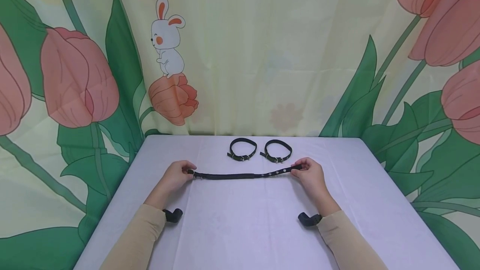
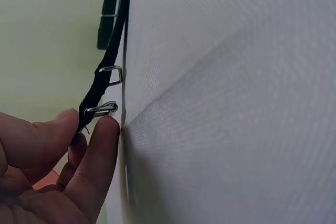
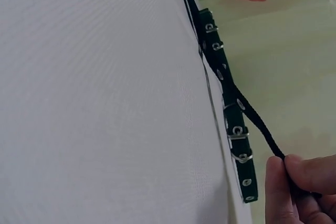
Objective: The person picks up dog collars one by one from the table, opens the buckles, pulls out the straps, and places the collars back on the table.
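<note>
A black collar (image 1: 232, 176) with metal eyelets is stretched out lengthwise, unbuckled, between the two hands. My left hand (image 1: 179, 175) pinches its buckle end; in the left wrist view the thumb and fingers hold the strap right beside a metal buckle (image 2: 102, 109), with a metal loop (image 2: 112, 75) farther along. The eyelet end is pinched between thumb and fingers of my right hand (image 1: 310, 175). Behind the strap lie two more black collars, each fastened into a ring: one on the left (image 1: 243, 158) and one on the right (image 1: 276, 159).
A white cloth covers the table (image 1: 240, 228). Its far edge meets a curtain (image 1: 255, 53) printed with tulips and a rabbit. A black wrist camera sits on each forearm, the left one (image 1: 173, 216) and the right one (image 1: 309, 219).
</note>
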A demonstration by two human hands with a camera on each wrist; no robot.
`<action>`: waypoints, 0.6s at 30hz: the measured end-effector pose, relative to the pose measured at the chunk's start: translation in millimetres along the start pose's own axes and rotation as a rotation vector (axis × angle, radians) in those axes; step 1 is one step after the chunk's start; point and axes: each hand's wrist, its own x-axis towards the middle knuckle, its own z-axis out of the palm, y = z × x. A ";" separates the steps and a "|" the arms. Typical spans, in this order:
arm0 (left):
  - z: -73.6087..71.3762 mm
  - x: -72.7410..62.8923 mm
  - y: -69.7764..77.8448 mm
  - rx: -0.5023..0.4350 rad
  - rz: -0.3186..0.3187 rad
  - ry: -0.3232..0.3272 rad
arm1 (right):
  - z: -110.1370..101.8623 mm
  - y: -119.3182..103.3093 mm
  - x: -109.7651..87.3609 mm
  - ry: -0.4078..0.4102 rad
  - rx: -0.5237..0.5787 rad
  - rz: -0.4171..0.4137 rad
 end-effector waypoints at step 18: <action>-5.3 -2.1 -1.2 -0.086 -0.012 -0.015 | -0.2 6.3 2.3 -0.015 0.040 0.023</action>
